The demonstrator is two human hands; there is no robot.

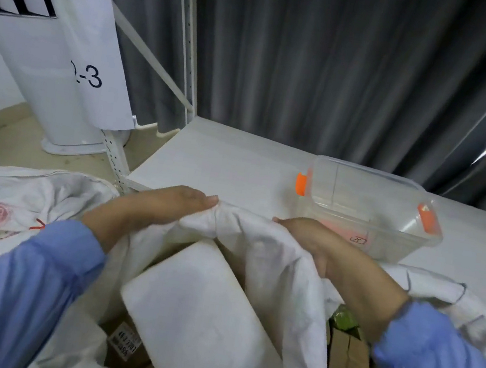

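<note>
A large white woven sack (260, 250) stands open below me. Both hands hold the far edge of its mouth, bunched against the front edge of a white shelf board (222, 164). My left hand (165, 206) lies over the bunched rim with its fingers pointing right. To its right, my right hand (305, 241) grips the same cloth. Inside the sack I see a white foam block (202, 314), brown cardboard boxes (351, 357) and something green (343, 317).
A clear plastic box with orange clips (368, 210) sits on the shelf board, just behind my right hand. A second printed white sack (29, 197) lies on the floor at left. White rack posts (190, 48), a paper sign marked "-3" (95, 65) and grey curtains (351, 57) stand behind.
</note>
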